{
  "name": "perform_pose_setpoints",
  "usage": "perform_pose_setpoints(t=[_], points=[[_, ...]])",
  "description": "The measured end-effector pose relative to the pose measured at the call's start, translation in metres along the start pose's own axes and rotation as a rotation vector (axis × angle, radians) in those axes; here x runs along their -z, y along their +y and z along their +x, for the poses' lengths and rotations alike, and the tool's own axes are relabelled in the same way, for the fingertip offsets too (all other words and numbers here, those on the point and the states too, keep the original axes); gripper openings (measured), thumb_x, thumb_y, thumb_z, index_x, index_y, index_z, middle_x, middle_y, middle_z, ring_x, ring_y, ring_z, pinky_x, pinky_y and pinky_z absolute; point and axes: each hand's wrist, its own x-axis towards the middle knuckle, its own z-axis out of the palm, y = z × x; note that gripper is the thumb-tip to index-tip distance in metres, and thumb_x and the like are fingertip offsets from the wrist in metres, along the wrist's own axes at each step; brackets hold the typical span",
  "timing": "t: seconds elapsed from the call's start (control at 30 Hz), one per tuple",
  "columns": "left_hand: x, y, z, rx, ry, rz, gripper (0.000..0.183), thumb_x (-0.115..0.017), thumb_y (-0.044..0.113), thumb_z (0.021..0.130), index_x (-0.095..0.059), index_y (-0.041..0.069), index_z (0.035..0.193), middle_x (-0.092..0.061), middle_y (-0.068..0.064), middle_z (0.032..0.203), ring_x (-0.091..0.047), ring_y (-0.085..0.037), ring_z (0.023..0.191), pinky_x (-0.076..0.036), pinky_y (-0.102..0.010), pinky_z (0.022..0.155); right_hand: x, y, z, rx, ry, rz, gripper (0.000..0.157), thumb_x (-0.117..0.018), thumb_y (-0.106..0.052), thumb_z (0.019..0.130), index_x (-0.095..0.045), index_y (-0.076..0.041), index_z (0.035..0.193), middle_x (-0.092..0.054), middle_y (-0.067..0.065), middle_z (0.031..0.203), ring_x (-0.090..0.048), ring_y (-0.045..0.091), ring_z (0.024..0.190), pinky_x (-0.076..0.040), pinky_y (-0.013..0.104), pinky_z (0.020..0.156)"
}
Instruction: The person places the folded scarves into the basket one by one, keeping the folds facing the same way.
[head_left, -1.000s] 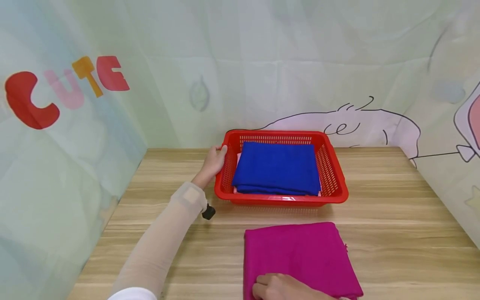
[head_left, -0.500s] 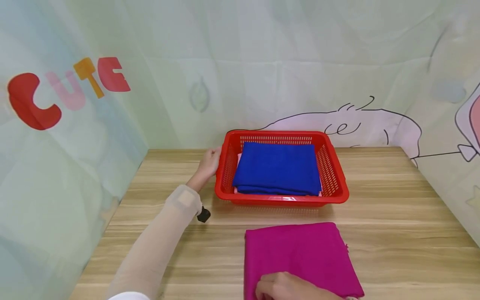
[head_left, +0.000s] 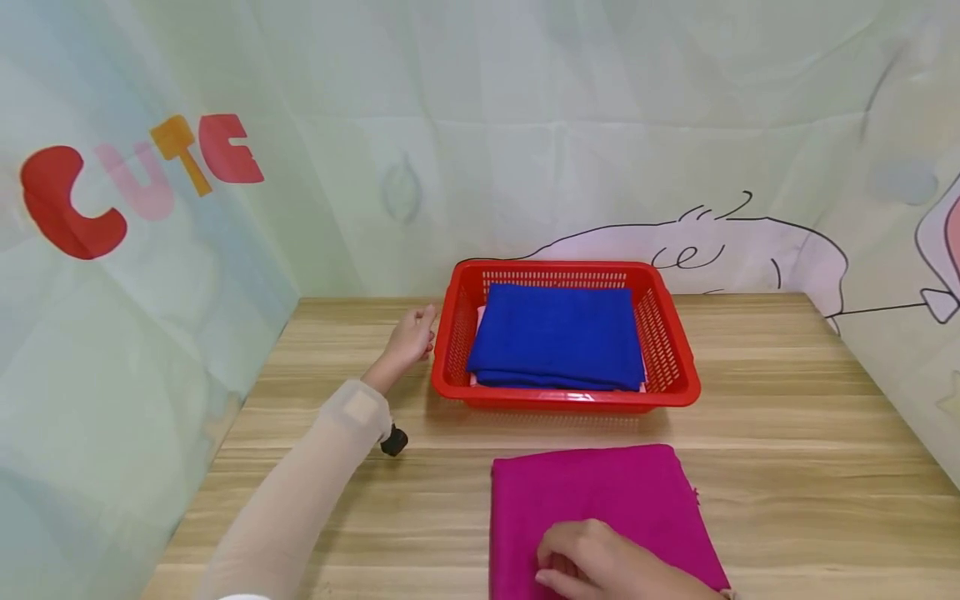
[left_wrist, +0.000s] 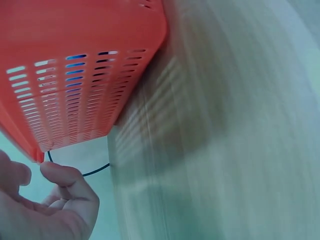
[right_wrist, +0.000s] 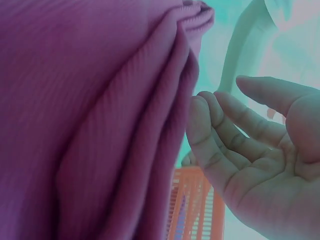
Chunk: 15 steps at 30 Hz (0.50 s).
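A red perforated plastic basket [head_left: 566,401] stands at the back of the table. Inside it lies a folded blue cloth [head_left: 558,333], with pink fabric peeking out at its edges. My left hand [head_left: 410,337] is just beside the basket's left end, fingers loosely bent and holding nothing; the left wrist view shows thumb and fingertips close to the basket rim. Toward the front, a folded magenta cloth [head_left: 592,483] lies flat, its layered folds visible in the right wrist view. Over its near part is my right hand [head_left: 600,557], fingers loosely bent, thumb apart, nothing gripped.
The wood-grain table [head_left: 780,467] extends on both sides of the basket and cloth. A printed fabric backdrop [head_left: 360,167] rises along its back and sides. A small black device [head_left: 393,441] hangs at the left wrist.
My left hand has let go of the basket's left rim and moved slightly left and nearer. The right hand has shifted a little right over the magenta cloth. Basket and cloths stay put.
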Motion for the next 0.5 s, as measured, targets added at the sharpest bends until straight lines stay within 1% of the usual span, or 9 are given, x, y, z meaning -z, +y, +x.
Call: perform_pose_setpoints(t=[0.13, 0.3, 0.4, 0.43, 0.5], points=[[0.004, -0.004, -0.005, -0.003, -0.017, 0.026, 0.051, -0.036, 0.034, 0.109, -0.04, -0.008, 0.138, -0.047, -0.006, 0.076, -0.046, -0.01, 0.057, -0.047, -0.025, 0.055, 0.008, 0.002, -0.005, -0.103, 0.019, -0.002, 0.011, -0.062, -0.028, 0.1, -0.068, -0.019, 0.097, -0.055, -0.021, 0.081, -0.053, -0.004, 0.073, -0.052, 0.018, 0.066], [0.007, -0.009, -0.011, 0.003, -0.027, 0.018, 0.051, -0.036, 0.034, 0.109, -0.04, -0.008, 0.137, -0.046, -0.004, 0.074, -0.045, -0.009, 0.057, -0.046, -0.023, 0.055, 0.016, 0.006, -0.011, -0.184, 0.079, 0.045, 0.008, -0.066, -0.025, 0.097, -0.069, -0.018, 0.099, -0.059, -0.019, 0.083, -0.055, -0.001, 0.074, -0.053, 0.02, 0.068], [0.008, -0.011, -0.014, -0.001, -0.028, 0.01, 0.05, -0.036, 0.033, 0.109, -0.041, -0.009, 0.135, -0.046, -0.004, 0.071, -0.045, -0.009, 0.056, -0.045, -0.021, 0.052, 0.02, 0.008, -0.014, -0.184, 0.117, 0.05, 0.009, -0.067, -0.026, 0.097, -0.069, -0.017, 0.098, -0.059, -0.019, 0.083, -0.055, -0.001, 0.074, -0.053, 0.021, 0.068], [0.008, -0.012, -0.015, -0.004, -0.031, 0.012, 0.049, -0.036, 0.032, 0.109, -0.041, -0.009, 0.135, -0.046, -0.004, 0.071, -0.045, -0.009, 0.055, -0.045, -0.021, 0.051, 0.021, 0.01, -0.015, -0.173, 0.132, 0.04, 0.009, -0.067, -0.026, 0.097, -0.069, -0.017, 0.097, -0.059, -0.019, 0.083, -0.055, -0.001, 0.075, -0.053, 0.022, 0.068], [0.009, -0.013, -0.018, -0.008, -0.032, 0.017, 0.047, -0.037, 0.031, 0.109, -0.041, -0.009, 0.135, -0.047, -0.004, 0.07, -0.046, -0.009, 0.054, -0.045, -0.021, 0.051, 0.023, 0.012, -0.017, -0.121, 0.171, 0.003, 0.009, -0.066, -0.024, 0.098, -0.069, -0.016, 0.095, -0.059, -0.019, 0.083, -0.054, -0.002, 0.074, -0.053, 0.022, 0.066]])
